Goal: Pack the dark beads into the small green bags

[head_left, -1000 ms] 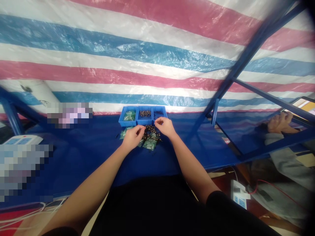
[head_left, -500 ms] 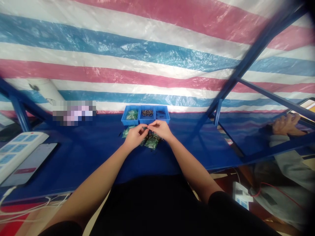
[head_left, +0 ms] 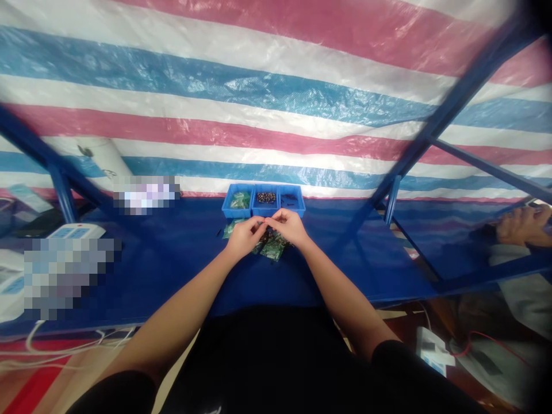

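My left hand (head_left: 244, 236) and my right hand (head_left: 290, 226) meet fingertip to fingertip above the blue table (head_left: 263, 287). Both are closed in a pinch; whatever lies between the fingertips is too small and hidden to name. Beneath them is a loose pile of green packets (head_left: 273, 248) mixed with small dark and shiny pieces, partly covered by the hands. Just beyond stand joined blue bins: the left bin (head_left: 230, 213) holds green packets, the middle bin (head_left: 265, 213) small brassy metal parts, and the right bin (head_left: 295, 210) a few small black pieces.
A white power strip (head_left: 88, 231) and a blurred-out patch lie at the left with white cables. Blue frame bars (head_left: 393, 198) slant up on both sides before a striped plastic sheet (head_left: 259, 86). Another person's hands (head_left: 524, 226) show at the far right.
The whole view has shifted, so the table, bins and hands appear slightly farther right. My hands keep the same fingertip-to-fingertip pinch.
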{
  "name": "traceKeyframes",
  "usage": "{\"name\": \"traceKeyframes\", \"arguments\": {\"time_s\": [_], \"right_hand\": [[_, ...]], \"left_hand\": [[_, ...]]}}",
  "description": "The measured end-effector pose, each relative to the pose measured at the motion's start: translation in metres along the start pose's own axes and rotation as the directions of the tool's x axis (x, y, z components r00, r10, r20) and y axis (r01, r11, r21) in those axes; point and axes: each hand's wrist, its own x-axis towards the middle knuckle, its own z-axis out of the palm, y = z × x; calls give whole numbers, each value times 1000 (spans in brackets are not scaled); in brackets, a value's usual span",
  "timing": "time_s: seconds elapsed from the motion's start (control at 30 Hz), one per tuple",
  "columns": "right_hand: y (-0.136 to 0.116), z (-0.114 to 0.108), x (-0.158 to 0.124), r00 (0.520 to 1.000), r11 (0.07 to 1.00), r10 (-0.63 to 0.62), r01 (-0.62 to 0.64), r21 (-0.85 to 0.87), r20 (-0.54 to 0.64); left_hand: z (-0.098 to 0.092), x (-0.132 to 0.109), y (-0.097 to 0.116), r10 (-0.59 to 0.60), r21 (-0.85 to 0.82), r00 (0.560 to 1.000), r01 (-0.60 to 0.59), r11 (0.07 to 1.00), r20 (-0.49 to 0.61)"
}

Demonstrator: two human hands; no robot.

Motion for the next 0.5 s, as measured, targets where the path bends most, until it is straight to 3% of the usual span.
{"name": "traceKeyframes", "arguments": {"time_s": [0.3, 0.5], "right_hand": [[1, -1, 0, 997, 999, -18, 20, -26, 76], [0, -1, 1, 995, 997, 0, -8, 78, 99]], "left_hand": [[-2, 1, 3, -15, 28, 1000, 15, 1000, 13], [-2, 0, 1, -18, 12, 999, 18, 1000, 41]]}}
